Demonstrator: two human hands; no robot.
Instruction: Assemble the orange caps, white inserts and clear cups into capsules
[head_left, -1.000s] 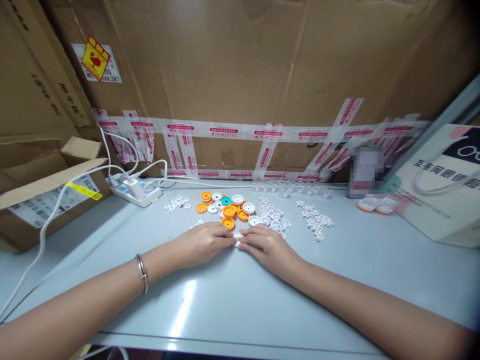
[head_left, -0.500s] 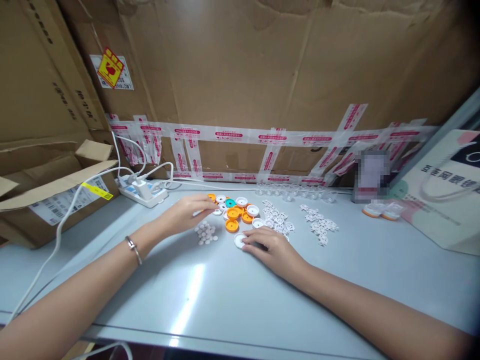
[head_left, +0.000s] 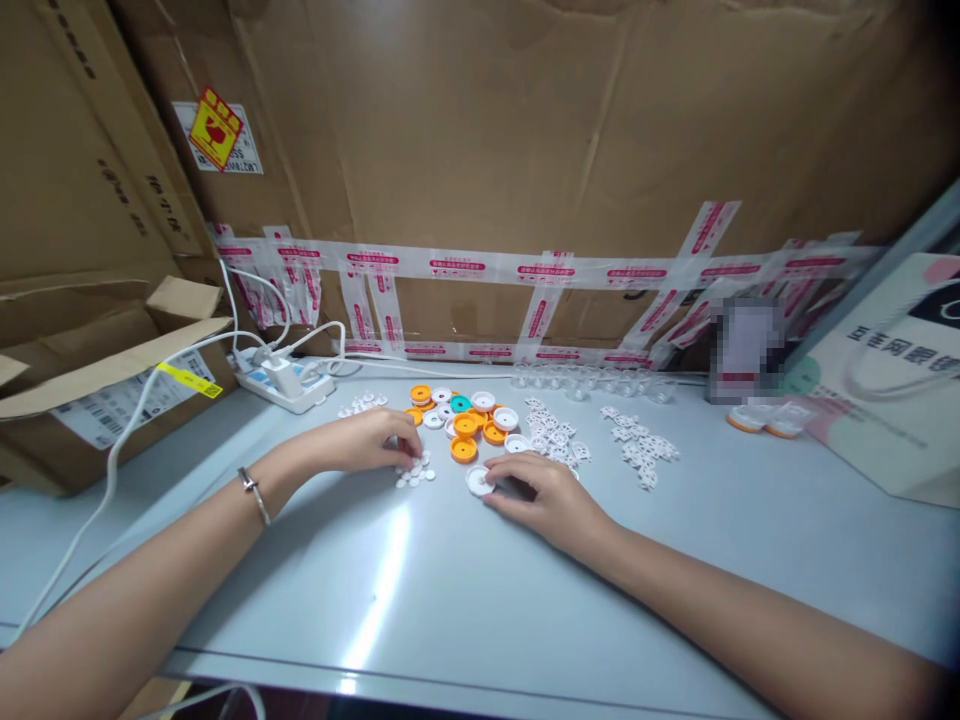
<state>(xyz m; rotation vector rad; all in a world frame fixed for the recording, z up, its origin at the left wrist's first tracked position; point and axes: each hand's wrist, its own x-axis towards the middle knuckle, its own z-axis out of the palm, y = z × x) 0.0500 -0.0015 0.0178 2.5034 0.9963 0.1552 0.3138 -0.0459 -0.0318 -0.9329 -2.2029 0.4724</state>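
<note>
My right hand rests on the table and pinches the edge of a round white cap lying flat with its hollow side up. Over a pile of small white discs is my left hand, fingers bent down and pressed together among the discs; whatever they pinch is too small to make out. Just behind the hands lies a cluster of round caps: orange caps, white caps and one teal cap.
Two heaps of white patterned pieces lie to the right. Clear plastic cups line the back beside a large cardboard box. A power strip and open carton stand left; a paper bag stands right.
My left hand has moved down and toward me, from beside the caps onto the small white discs. My right hand stays on the white cap.
</note>
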